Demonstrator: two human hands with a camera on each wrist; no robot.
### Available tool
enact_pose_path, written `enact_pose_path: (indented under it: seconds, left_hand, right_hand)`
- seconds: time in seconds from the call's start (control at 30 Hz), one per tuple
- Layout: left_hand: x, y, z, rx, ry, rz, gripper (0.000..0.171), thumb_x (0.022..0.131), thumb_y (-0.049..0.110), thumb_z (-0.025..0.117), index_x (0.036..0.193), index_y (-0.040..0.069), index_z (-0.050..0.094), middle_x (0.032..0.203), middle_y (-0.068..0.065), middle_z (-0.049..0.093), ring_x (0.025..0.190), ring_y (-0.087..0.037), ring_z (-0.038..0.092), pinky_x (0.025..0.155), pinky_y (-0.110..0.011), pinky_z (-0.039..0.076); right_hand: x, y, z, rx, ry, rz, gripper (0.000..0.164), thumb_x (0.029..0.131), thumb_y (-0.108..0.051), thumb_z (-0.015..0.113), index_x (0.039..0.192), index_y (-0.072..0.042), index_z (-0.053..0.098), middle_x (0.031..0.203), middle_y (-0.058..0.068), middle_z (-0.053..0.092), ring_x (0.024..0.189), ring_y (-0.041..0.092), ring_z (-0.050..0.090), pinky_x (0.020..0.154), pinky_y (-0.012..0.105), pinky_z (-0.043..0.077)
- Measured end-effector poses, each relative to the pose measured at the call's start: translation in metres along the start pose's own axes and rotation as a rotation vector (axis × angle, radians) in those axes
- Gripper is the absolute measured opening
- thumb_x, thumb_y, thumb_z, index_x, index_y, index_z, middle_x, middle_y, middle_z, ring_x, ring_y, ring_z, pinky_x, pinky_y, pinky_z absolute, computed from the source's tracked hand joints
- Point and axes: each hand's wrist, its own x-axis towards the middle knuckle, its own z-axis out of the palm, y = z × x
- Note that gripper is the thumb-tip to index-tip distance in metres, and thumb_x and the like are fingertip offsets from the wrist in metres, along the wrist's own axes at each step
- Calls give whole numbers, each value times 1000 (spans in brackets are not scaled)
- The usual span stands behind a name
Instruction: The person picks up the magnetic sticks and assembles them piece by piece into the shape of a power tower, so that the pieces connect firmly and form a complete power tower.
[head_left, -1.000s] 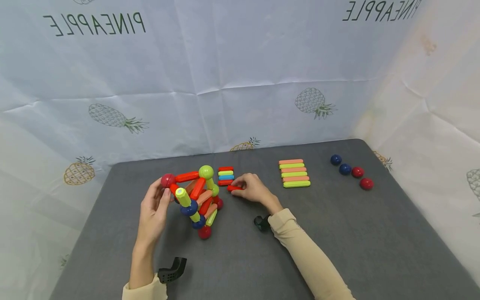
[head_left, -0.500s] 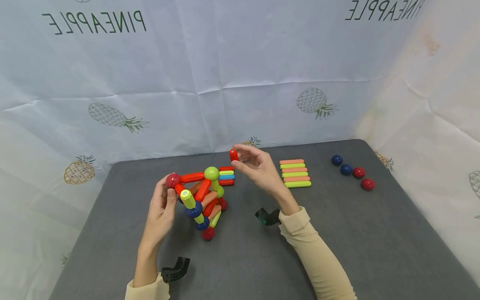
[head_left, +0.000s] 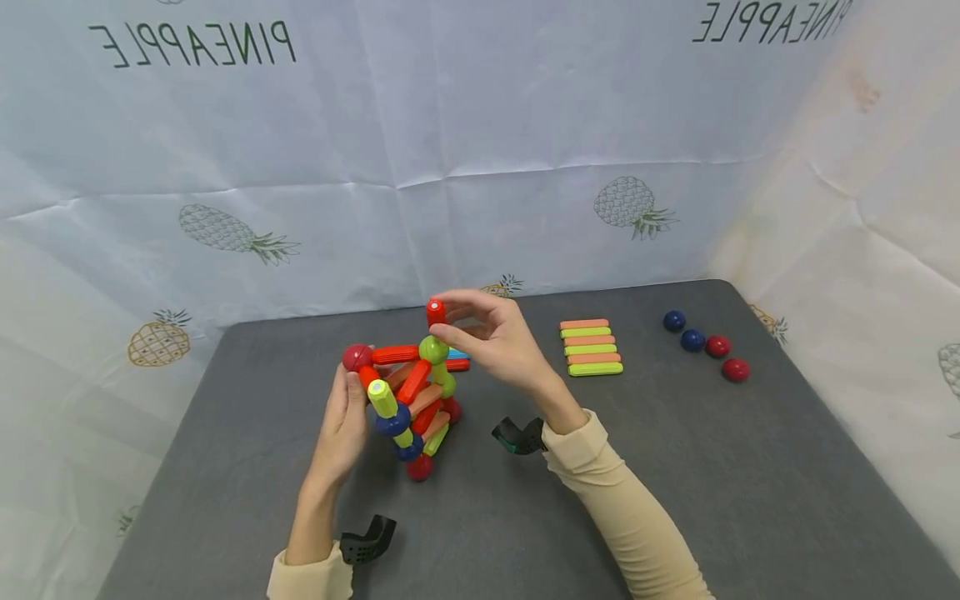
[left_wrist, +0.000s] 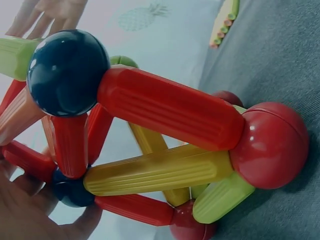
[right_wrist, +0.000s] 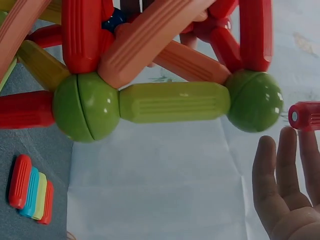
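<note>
A tower of magnetic rods and balls [head_left: 412,385] in red, lime, orange, yellow and blue stands at the left of the table. My left hand [head_left: 341,429] grips its upper left side by a red ball [head_left: 357,357]; in the left wrist view its fingers lie around a dark blue ball [left_wrist: 73,190]. Between thumb and fingers my right hand [head_left: 495,337] pinches a short red magnetic rod [head_left: 436,312], held upright over the tower's top green ball [head_left: 433,350]. The right wrist view shows a narrow gap between the rod's metal-tipped end and that green ball [right_wrist: 255,101].
Behind the tower lies a short row of coloured rods [right_wrist: 30,192], partly hidden in the head view. Farther right are a stack of orange and lime rods [head_left: 591,347] and several blue and red balls [head_left: 693,340]. A pineapple-print cloth [head_left: 480,150] hangs behind the grey table [head_left: 750,483].
My right hand has lifted the red rod from beside the short row and carried it up and left over the green ball. My left hand and the tower have shifted slightly right.
</note>
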Motion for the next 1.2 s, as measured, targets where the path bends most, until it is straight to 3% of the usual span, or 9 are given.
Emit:
enact_pose_path:
  seconds: [0.27, 0.53, 0.67, 0.77, 0.93, 1.1, 1.2]
  left_hand:
    - [3, 1, 9, 25, -35, 33, 44, 113, 23, 28, 151, 2, 32, 140, -17, 48, 128, -19, 45, 103, -8, 39]
    - [3, 0, 9, 54, 1, 63, 37, 113, 20, 31, 142, -2, 40, 125, -18, 58, 115, -10, 54, 99, -11, 42]
    - [2, -1, 9, 64, 12, 71, 33, 113, 20, 32, 136, -1, 44, 121, -15, 59, 110, -9, 55, 96, -14, 44]
    - [0, -2, 8, 62, 11, 74, 32, 113, 19, 33, 135, -1, 45, 120, -15, 59, 109, -10, 55, 96, -15, 45]
    - [-2, -2, 7, 51, 5, 55, 33, 113, 21, 31, 132, -2, 46, 109, -11, 58, 92, -10, 55, 83, -19, 47]
    - [-3, -2, 3, 16, 9, 51, 27, 113, 21, 30, 113, 0, 48, 82, -3, 48, 67, -14, 47, 63, -27, 43]
    - [-3, -3, 1, -6, -3, 63, 24, 113, 19, 31, 104, 3, 47, 76, 0, 46, 61, -15, 46, 58, -30, 42]
  right_hand:
    - [-3, 2, 0, -38, -35, 35, 37, 92, -3, 73, 129, -3, 67, 112, 18, 72, 99, 21, 68, 84, 38, 62]
    - [-9, 7, -2, -73, -106, 80, 39, 93, -3, 72, 131, 2, 66, 123, 19, 67, 107, 28, 67, 81, 47, 63]
    - [-13, 10, -1, -27, -111, 95, 37, 93, -1, 71, 129, 4, 65, 122, 22, 68, 105, 36, 69, 79, 54, 62]
    - [-16, 11, 1, 0, -93, 105, 37, 93, 0, 71, 130, 4, 65, 121, 23, 68, 104, 37, 69, 81, 51, 62]
    - [-19, 12, 3, -4, -85, 95, 36, 92, -1, 72, 128, 2, 67, 121, 20, 70, 106, 24, 68, 84, 35, 63]
    - [-22, 12, 6, 29, -98, 66, 36, 91, 1, 73, 126, 3, 67, 117, 23, 71, 101, 18, 70, 84, 35, 63]
    - [-23, 13, 7, 43, -101, 48, 35, 90, 3, 73, 124, 4, 67, 117, 24, 70, 101, 21, 70, 85, 35, 63]
